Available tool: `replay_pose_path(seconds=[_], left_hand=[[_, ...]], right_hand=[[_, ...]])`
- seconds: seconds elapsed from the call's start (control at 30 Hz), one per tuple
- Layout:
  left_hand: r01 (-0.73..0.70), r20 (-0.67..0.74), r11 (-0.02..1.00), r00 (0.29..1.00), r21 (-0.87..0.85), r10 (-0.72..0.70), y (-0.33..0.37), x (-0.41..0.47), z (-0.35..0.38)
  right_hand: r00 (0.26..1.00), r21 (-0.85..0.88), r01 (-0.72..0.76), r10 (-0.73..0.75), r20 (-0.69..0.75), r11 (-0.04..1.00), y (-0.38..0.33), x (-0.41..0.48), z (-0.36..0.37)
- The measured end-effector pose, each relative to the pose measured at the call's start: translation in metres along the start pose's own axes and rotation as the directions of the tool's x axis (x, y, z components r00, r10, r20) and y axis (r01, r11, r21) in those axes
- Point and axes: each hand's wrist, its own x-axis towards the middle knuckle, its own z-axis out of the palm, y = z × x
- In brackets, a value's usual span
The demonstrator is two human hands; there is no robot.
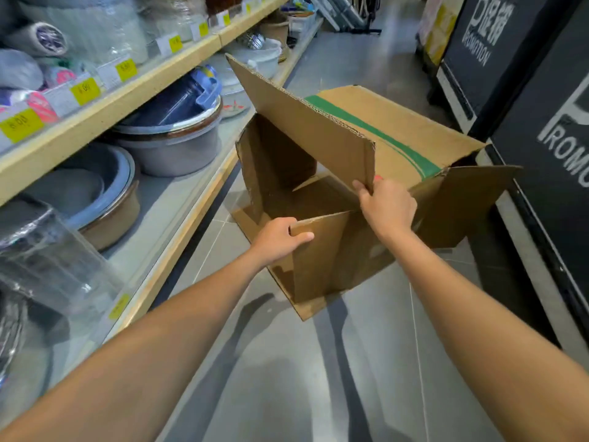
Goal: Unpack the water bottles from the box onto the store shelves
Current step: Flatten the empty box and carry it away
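A brown cardboard box (pixel 318 148) with a green tape stripe hangs tilted above the aisle floor, its flaps open toward me. Its inside looks hollow; no water bottles show in it. My left hand (pixel 279 239) grips the edge of the near lower flap, thumb on the outer face. My right hand (pixel 385 204) pinches the corner of the large upper flap. The store shelves (pixel 134 90) run along the left.
The lower shelf (pixel 178 199) carries stacked grey and brown basins, a blue bucket and clear plastic tubs. The upper shelf holds wrapped goods behind yellow price tags. Black promotion signs (pixel 541 90) stand on the right. Grey tiled floor (pixel 302 378) runs between them.
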Motion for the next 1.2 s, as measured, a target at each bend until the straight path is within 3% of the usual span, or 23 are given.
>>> replay_pose_path(seconds=[0.1,0.2,0.4,0.7,0.9,1.07,1.2], left_hand=[[-0.023,0.034,0.998,0.999,-0.05,0.025,-0.007,-0.005,-0.004],[-0.05,-0.015,0.997,0.999,-0.066,0.049,-0.003,-0.005,-0.002],[-0.095,-0.139,0.996,0.986,0.004,0.094,0.021,0.001,0.009],[-0.13,-0.164,0.989,0.976,0.07,0.14,0.067,0.013,0.033],[-0.172,-0.129,0.973,0.973,0.155,0.192,0.076,0.009,0.052],[-0.233,-0.216,0.945,0.935,0.228,0.283,0.082,0.009,0.043],[-0.357,-0.233,0.853,0.856,0.381,0.462,0.087,0.003,0.034]], right_hand=[[0.999,0.026,-0.026,0.026,0.03,0.999,-0.004,0.008,0.003],[0.997,0.024,-0.056,0.057,-0.047,0.998,0.003,0.009,-0.003],[0.988,-0.007,-0.059,0.057,-0.145,0.998,0.023,0.007,-0.02],[0.976,-0.056,-0.122,0.109,-0.188,0.991,0.058,0.0,-0.061],[0.989,-0.102,-0.14,0.143,0.023,0.985,0.094,-0.009,-0.065],[0.996,-0.17,0.01,0.006,0.092,0.985,0.098,-0.023,-0.071],[0.981,-0.288,0.117,-0.065,0.184,0.951,0.099,-0.037,-0.066]])
